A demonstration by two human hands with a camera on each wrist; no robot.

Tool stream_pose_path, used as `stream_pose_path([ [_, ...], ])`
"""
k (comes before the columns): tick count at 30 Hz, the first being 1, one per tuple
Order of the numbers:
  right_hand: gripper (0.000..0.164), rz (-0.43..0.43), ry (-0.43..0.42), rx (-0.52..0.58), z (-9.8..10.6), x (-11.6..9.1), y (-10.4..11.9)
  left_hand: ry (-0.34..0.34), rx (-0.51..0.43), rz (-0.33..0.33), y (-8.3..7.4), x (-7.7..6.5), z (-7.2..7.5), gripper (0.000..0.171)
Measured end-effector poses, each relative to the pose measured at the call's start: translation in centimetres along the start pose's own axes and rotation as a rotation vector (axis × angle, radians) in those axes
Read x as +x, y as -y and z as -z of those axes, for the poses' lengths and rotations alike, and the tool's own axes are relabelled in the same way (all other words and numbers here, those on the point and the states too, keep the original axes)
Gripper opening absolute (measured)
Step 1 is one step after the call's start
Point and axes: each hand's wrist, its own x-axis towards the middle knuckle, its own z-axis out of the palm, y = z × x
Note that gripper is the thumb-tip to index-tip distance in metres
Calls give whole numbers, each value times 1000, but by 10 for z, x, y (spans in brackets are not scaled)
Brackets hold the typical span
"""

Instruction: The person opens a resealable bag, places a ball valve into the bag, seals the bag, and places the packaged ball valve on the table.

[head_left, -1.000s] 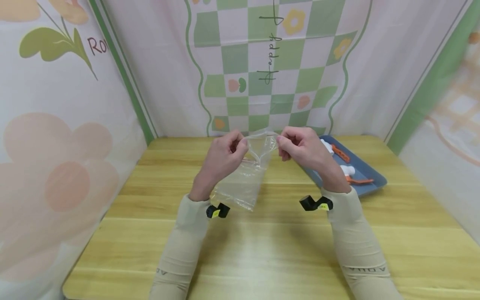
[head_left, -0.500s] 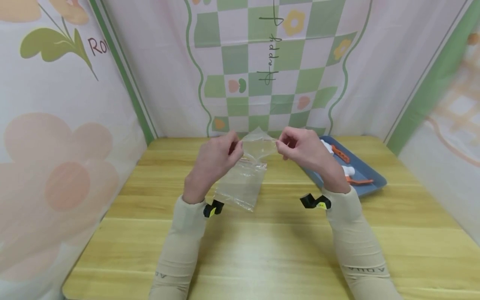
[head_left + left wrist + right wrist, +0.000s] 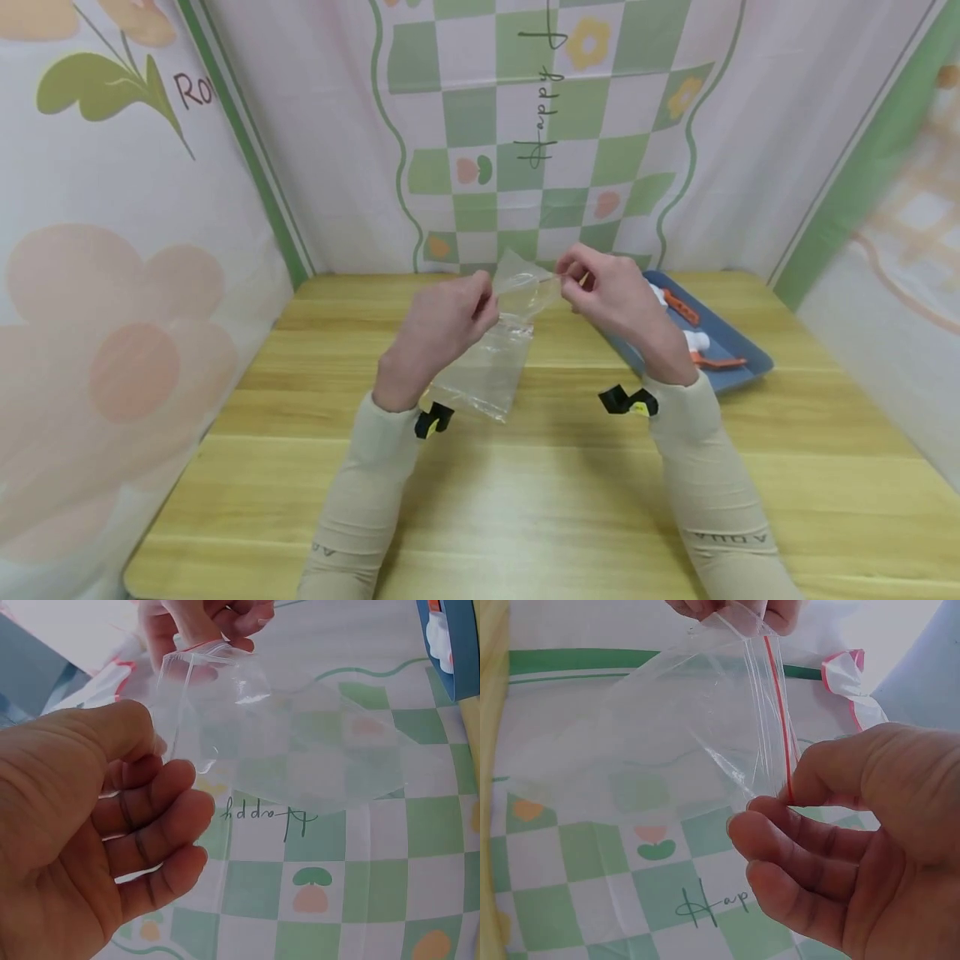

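A clear zip-lock bag [image 3: 520, 279] with a red line along its zip [image 3: 780, 712] is stretched between both hands, raised over the table. My left hand [image 3: 442, 333] pinches one side of its mouth between thumb and curled forefinger; the other fingers bend loosely in the left wrist view. At the opposite end of the zip, the thumb and forefinger of my right hand [image 3: 618, 296] pinch the edge. The bag's body spreads away from the hands, creased and see-through. A second clear bag [image 3: 487, 375] lies flat on the table below, partly hidden by my left hand.
A blue tray [image 3: 738, 346] stands at the back right, partly behind my right forearm. In it lie orange-handled items [image 3: 720, 362] with white parts [image 3: 697, 340]. A printed curtain [image 3: 345, 150] rises behind the wooden table [image 3: 300, 467].
The held bag's mouth has turned and its body now leans to the left. My left hand has dropped slightly and shifted along the edge; my right hand has barely moved.
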Motion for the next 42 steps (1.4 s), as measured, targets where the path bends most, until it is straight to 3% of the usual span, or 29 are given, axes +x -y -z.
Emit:
stream_pose_path([
  [6, 24, 9, -11, 42, -1, 1, 1, 23, -45, -78, -2, 0, 0, 11],
  [14, 22, -53, -29, 104, -1, 1, 0, 3, -171, -198, -4, 3, -2, 14],
  [22, 20, -80, -27, 399, 5, 1, 5, 3, -328, -185, -3, 4, -3, 11],
  [27, 20, -64, -37, 493, 14, -2, 21, 2, -372, -156, -3, 3, -5, 12],
  [29, 20, -67, -46, 509, 16, -2, 24, 9, -394, -150, -3, 3, -6, 23],
  [36, 20, -70, -56, 540, 18, -3, 27, 61, -444, -153, 1, 6, -18, 91],
  [39, 20, -66, -52, 566, 17, -3, 27, 69, -408, -140, 2, 8, -25, 103],
  [42, 19, -61, -46, 616, 14, -2, 23, 36, -336, -158, 2, 11, -33, 110],
])
